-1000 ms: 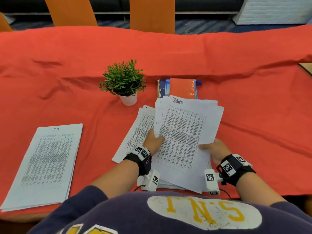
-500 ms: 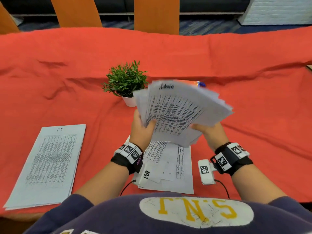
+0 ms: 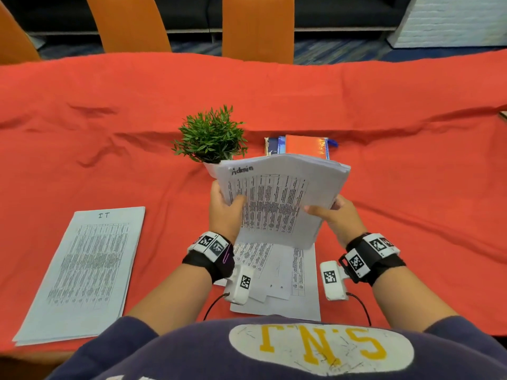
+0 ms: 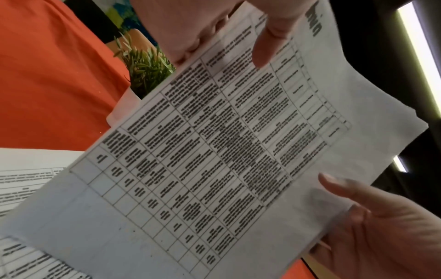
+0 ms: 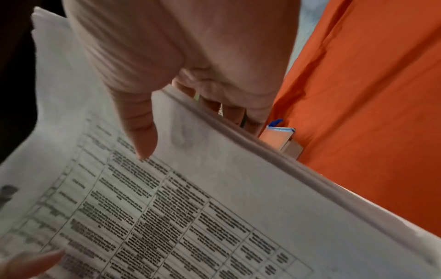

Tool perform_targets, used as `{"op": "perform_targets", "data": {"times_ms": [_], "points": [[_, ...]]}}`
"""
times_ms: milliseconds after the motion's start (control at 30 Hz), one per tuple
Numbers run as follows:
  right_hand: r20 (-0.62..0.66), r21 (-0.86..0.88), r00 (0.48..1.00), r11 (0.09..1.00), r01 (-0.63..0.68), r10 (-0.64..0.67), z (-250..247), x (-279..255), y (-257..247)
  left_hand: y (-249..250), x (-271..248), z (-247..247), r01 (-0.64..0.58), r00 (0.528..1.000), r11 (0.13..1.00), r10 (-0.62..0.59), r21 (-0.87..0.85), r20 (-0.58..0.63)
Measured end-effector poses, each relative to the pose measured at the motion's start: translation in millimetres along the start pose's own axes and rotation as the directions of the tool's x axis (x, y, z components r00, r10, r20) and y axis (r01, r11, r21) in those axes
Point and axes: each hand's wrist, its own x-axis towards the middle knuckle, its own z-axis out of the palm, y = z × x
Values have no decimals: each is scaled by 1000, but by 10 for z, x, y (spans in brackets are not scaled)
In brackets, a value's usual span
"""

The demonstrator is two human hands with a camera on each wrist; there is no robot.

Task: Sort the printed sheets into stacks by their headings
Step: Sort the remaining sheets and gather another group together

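A thick bundle of printed sheets headed "Admin" [image 3: 277,198] is lifted above the red tablecloth and tilted up. My left hand [image 3: 226,208] grips its left edge, thumb on the top sheet [image 4: 214,151]. My right hand [image 3: 333,215] grips its right edge, thumb on top and fingers underneath [image 5: 229,111]. On the cloth beneath my wrists lie several loose printed sheets [image 3: 277,278]. A neat stack headed "IT" [image 3: 87,270] lies at the front left.
A small potted plant [image 3: 210,138] stands just behind the lifted bundle. Behind it on the right lie a blue and an orange booklet [image 3: 301,146]. Orange chairs [image 3: 256,26] stand across the table. The red cloth [image 3: 411,165] is wrinkled.
Both hands lifted the Admin bundle off the loose sheets and raised it off the table. Since half a second ago its edges have drawn together into a squarer pile.
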Motion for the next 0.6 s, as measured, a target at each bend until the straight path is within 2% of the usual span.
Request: {"op": "perform_targets", "data": {"times_ms": [100,167,267,367,500,600], "points": [[-30,10,999,1000,-15,16,55,12,42,18,-39,81,-9,998,1000,10,-13,56],[-33,33,999,999,-19,20,93,14,54,41,-45,103,-12,999,999,14,-49,52],[-12,4,999,999,-42,42,104,-8,128,-40,-16,51,40,998,997,-37,-60,59],[-9,-95,998,993,-68,67,137,-48,262,-175,-2,20,76,993,997,-76,-1,86],[-117,-105,991,991,-83,71,80,-6,288,-215,110,31,32,992,995,-43,94,119],[-220,-63,973,994,-89,73,-139,60,245,-415,253,-102,39,991,953,-75,300,109]]}}
